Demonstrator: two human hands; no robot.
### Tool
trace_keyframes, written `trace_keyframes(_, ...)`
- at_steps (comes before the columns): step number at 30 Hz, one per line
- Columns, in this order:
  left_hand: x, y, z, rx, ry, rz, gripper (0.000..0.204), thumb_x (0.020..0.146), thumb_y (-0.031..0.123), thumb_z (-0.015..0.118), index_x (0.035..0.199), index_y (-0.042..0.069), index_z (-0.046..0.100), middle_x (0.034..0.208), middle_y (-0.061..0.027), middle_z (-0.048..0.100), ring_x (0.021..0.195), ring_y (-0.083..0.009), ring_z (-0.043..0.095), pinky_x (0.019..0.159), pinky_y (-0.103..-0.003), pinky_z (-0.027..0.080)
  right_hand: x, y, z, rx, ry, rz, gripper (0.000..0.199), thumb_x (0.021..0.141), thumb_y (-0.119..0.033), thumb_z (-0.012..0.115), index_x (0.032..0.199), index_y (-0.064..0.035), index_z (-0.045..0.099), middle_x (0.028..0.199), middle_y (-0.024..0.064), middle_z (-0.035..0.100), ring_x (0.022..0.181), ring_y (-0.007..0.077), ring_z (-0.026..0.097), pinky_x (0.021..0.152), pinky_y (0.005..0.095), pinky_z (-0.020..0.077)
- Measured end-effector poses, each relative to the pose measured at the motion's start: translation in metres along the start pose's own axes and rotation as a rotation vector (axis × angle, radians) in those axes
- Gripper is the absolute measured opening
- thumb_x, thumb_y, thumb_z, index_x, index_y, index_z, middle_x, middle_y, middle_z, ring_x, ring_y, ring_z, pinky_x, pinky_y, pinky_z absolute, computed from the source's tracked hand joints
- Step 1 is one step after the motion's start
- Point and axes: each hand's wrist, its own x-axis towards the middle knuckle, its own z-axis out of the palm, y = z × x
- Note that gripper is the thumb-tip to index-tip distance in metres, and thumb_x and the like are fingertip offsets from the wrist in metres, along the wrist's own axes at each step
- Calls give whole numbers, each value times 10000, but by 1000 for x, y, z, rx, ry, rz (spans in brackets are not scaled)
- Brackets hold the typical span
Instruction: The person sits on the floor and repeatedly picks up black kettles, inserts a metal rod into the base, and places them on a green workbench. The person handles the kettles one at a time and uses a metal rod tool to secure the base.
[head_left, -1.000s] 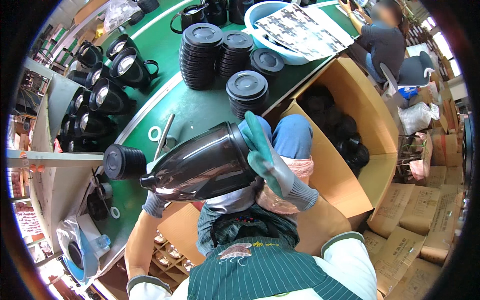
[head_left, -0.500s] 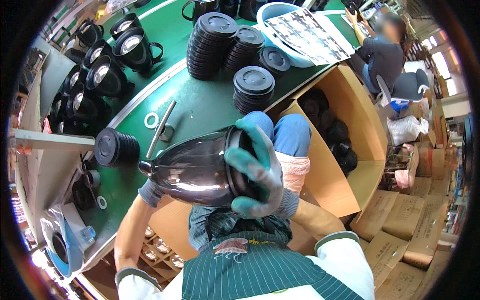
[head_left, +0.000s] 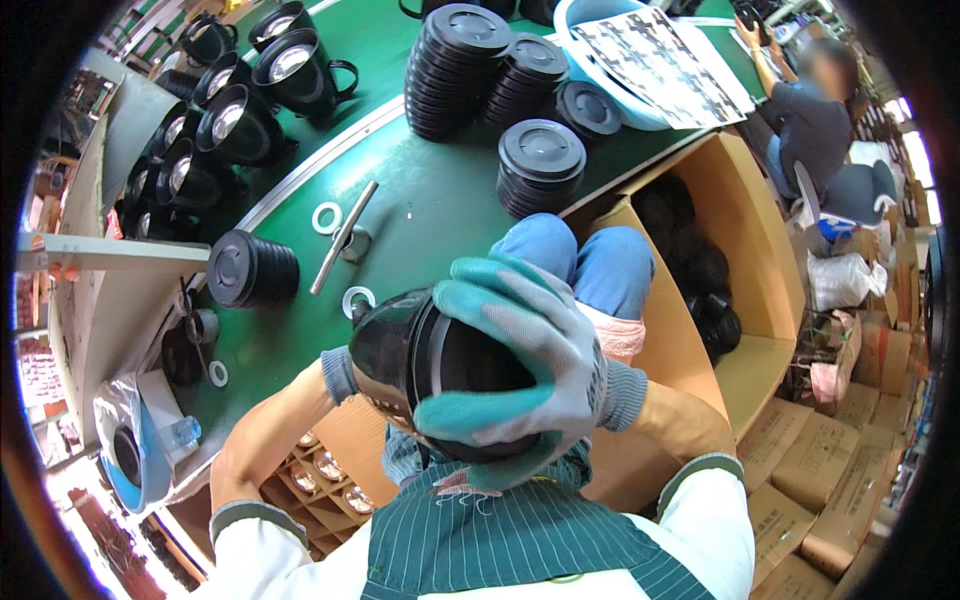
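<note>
A glossy black mug (head_left: 382, 350) is held tilted over my lap, its wide end turned toward my right side. A round black lid (head_left: 470, 370) covers that end. My right hand (head_left: 530, 350), in a grey and green work glove, spreads across the lid with fingers curled round its rim. The mug hides the fingers of my left hand; only its grey glove cuff (head_left: 340, 374) shows, against the mug's far side, where the hand supports it. On the green table beyond lie a metal rod (head_left: 345, 236) and a white ring (head_left: 326, 218).
Stacked black lids (head_left: 541, 165) stand along the table edge; another stack (head_left: 252, 268) lies tipped leftward. Black mugs (head_left: 240, 125) fill the back left. An open carton (head_left: 765, 230) of black parts sits at my right, a divided box (head_left: 310, 475) below left. A person (head_left: 815, 130) sits far right.
The mug has turned so its lidded end faces up toward me more. My right hand has moved from gripping the lid's side to lying across its top.
</note>
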Motion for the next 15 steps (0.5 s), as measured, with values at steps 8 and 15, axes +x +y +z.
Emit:
trace_keyframes(8,1,-6,-35,114,187,246,637,1022,228,637,1585,74,383,1596,-183,438,1383,-340,538,1147,-507,482,-57,50,-1,308,84,452,1003,936,-554,647,1658,-36,180,1706,282,124,1582,446,160,1269,520,175)
trace_keyframes(15,-26,-28,-86,231,417,488,665,1012,227,654,1594,84,367,1605,-176,428,1391,-334,530,1149,-502,480,-40,17,1,363,215,593,1023,999,-643,535,1658,9,105,1743,167,94,1604,294,129,1285,410,124)
